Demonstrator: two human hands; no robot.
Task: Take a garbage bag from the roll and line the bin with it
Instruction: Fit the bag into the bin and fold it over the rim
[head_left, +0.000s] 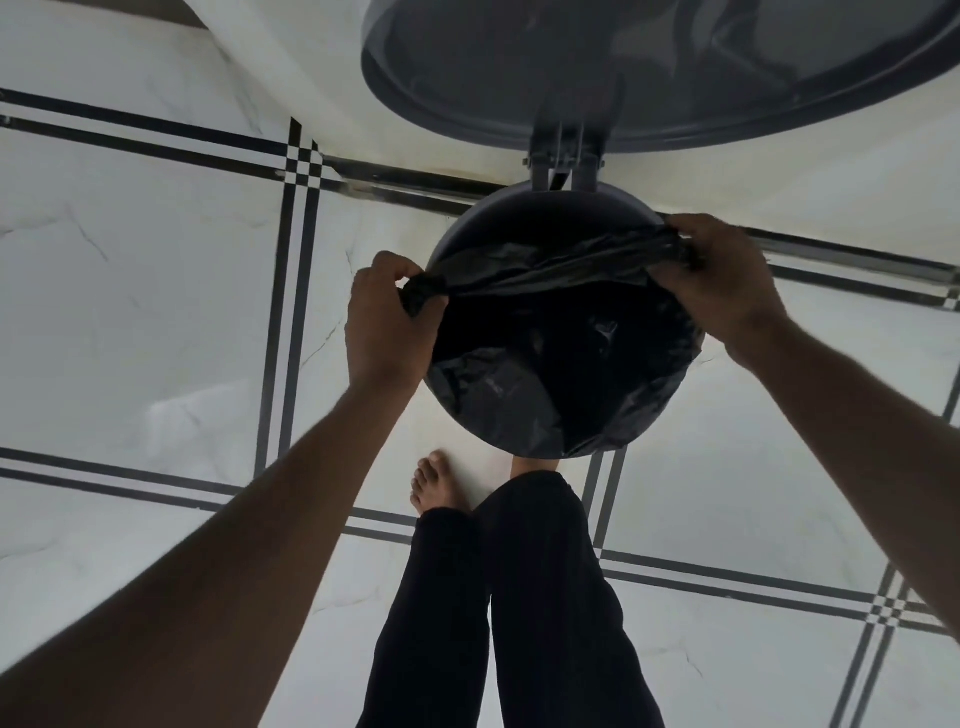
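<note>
A round grey pedal bin (498, 215) stands on the tiled floor, its lid (649, 78) swung up and open toward me. A black garbage bag (545, 364) hangs inside it, draped over the near rim. The bag's far edge is stretched taut across the opening. My left hand (387, 322) grips the bunched bag edge at the bin's left rim. My right hand (719, 280) grips the bag edge at the right rim. The far rim of the bin is bare. The roll is not in view.
White marble floor tiles with dark border lines (291, 312) surround the bin. My legs in black trousers (519, 597) and a bare foot (436, 483) stand just in front of the bin. A white wall base (291, 62) rises behind.
</note>
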